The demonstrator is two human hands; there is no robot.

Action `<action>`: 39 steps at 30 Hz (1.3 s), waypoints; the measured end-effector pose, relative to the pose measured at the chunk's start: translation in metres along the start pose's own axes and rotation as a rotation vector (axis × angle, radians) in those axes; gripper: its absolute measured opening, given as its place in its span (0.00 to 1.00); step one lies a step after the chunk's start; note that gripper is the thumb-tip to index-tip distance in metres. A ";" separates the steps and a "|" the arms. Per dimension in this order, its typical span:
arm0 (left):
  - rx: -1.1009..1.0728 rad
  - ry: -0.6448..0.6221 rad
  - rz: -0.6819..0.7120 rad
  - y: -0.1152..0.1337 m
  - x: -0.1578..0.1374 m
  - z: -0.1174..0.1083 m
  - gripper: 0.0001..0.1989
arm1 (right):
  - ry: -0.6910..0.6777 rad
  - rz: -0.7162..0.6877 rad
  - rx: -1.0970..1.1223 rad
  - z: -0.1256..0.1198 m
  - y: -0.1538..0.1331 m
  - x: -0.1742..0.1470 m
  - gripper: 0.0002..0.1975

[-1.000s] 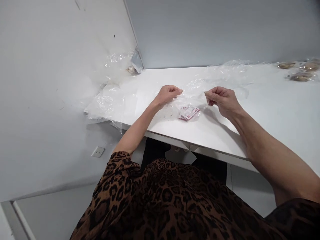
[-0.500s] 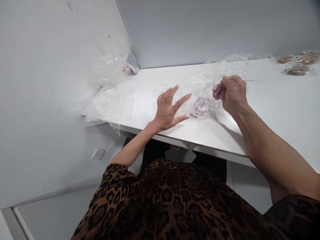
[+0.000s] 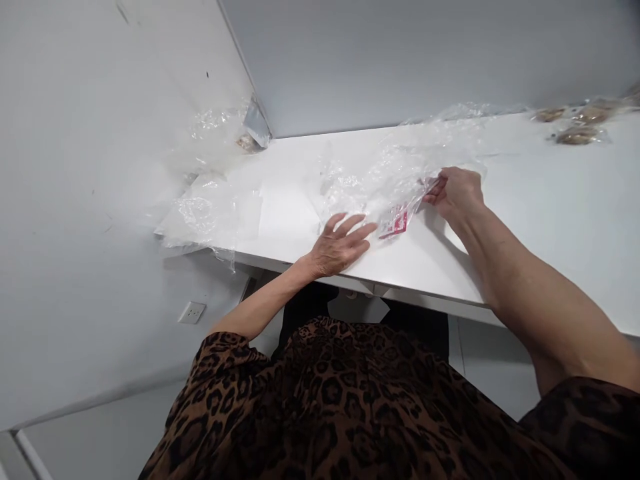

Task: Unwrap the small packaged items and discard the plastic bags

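Note:
Clear plastic bags (image 3: 407, 157) lie crumpled across the white table in front of me. My right hand (image 3: 457, 190) pinches the right edge of this plastic, its fingers closed together. A small packet (image 3: 397, 223) printed in red and white shows under or inside the plastic, between my hands. My left hand (image 3: 343, 245) rests near the table's front edge, palm down, at the plastic's lower left. Its fingers are spread and slightly bent, with nothing gripped in them.
More clear bags (image 3: 200, 213) lie at the table's left end, hanging over the front edge. A silvery packet (image 3: 257, 125) leans in the back corner. Several clear packs with brown contents (image 3: 575, 135) sit at the far right. A wall socket (image 3: 192, 312) is below left.
My left hand has lowered toward the front edge and its fingers have drawn closer together. My right hand has moved slightly down with the plastic. The packet now shows a red face.

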State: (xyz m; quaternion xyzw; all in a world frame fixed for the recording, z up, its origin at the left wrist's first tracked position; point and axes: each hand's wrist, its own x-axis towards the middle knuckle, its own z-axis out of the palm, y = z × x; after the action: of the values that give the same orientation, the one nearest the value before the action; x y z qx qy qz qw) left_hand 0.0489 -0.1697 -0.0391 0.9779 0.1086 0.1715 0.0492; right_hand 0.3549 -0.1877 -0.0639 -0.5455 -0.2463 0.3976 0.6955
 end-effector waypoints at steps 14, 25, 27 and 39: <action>-0.249 -0.033 -0.440 0.000 0.029 0.020 0.23 | -0.102 -0.723 -0.381 0.019 -0.045 -0.092 0.06; -0.329 -0.027 -0.803 -0.050 0.026 0.003 0.42 | -0.536 -0.764 -1.324 -0.018 -0.008 -0.140 0.18; -0.341 -0.048 -0.848 -0.046 0.025 -0.005 0.41 | -0.511 -0.698 -1.391 -0.034 -0.019 -0.151 0.20; -0.208 -0.119 -0.894 -0.029 0.042 -0.012 0.38 | -0.310 -0.670 -1.496 0.031 -0.016 -0.150 0.29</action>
State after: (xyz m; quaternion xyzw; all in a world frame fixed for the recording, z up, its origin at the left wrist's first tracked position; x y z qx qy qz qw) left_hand 0.0773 -0.1313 -0.0186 0.8332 0.4988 0.0870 0.2222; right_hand 0.2510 -0.2946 -0.0265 -0.7004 -0.6876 -0.0284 0.1891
